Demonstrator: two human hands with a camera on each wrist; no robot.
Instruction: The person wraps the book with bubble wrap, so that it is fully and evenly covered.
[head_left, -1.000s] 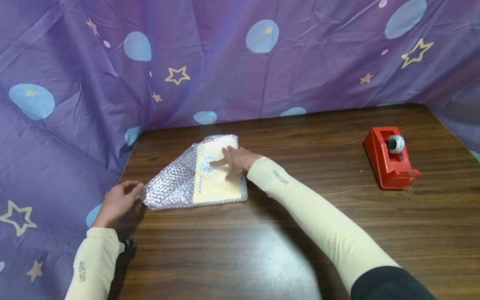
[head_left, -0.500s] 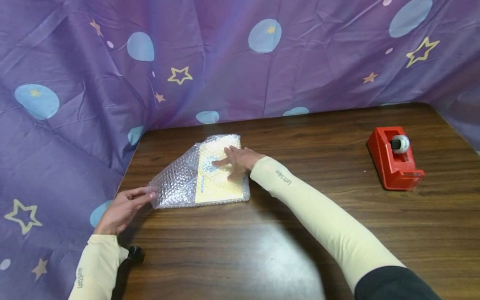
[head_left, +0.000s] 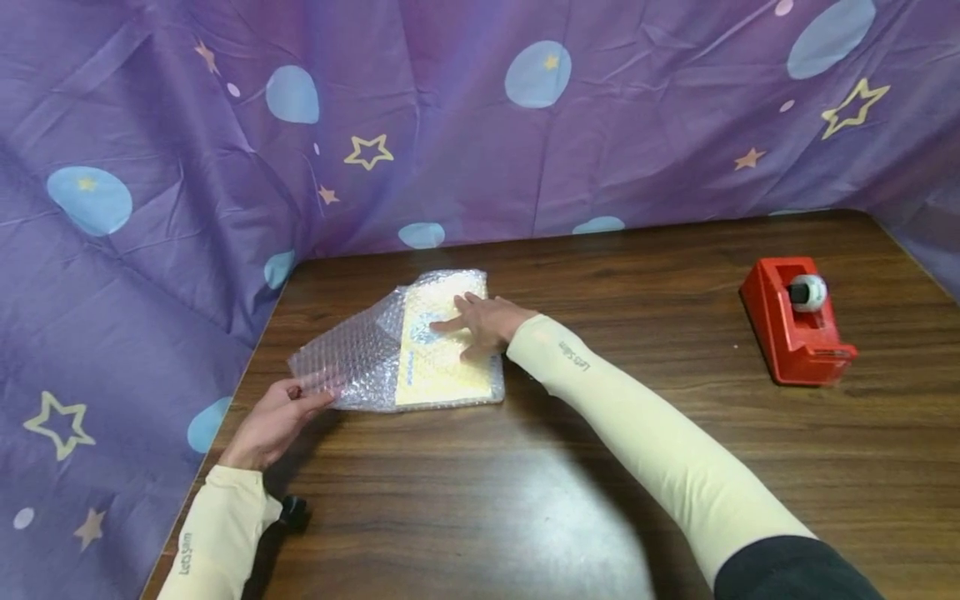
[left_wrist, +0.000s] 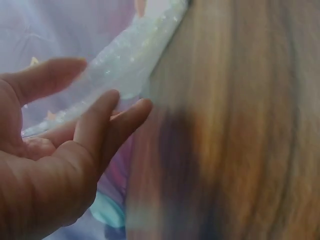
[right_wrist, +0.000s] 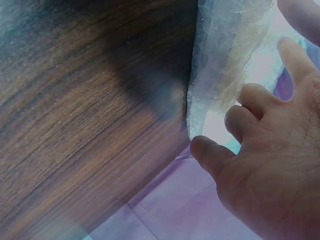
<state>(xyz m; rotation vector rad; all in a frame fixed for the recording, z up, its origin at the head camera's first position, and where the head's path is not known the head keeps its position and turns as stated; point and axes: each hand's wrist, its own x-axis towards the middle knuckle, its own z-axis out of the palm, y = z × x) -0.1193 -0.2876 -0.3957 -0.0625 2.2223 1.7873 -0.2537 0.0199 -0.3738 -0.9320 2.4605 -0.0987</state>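
A flat cream-yellow item with blue print (head_left: 442,379) lies under clear bubble wrap (head_left: 360,350) on the wooden table. What the item is, I cannot tell through the wrap. My left hand (head_left: 277,425) holds the loose left end of the bubble wrap, which is lifted off the table. In the left wrist view the wrap's edge runs between the thumb and the fingers of my left hand (left_wrist: 65,150). With fingers spread, my right hand (head_left: 487,323) rests on the wrapped item. The right wrist view has my right hand (right_wrist: 270,135) against the wrap's surface.
A red tape dispenser (head_left: 798,333) with a roll of tape stands at the right of the table (head_left: 600,467). A purple curtain with stars and balloons (head_left: 465,150) hangs along the back and left edges.
My left hand has moved right and inward, bringing the loose end of the bubble wrap toward the item. My right hand stays on the item. The head view has shifted slightly.
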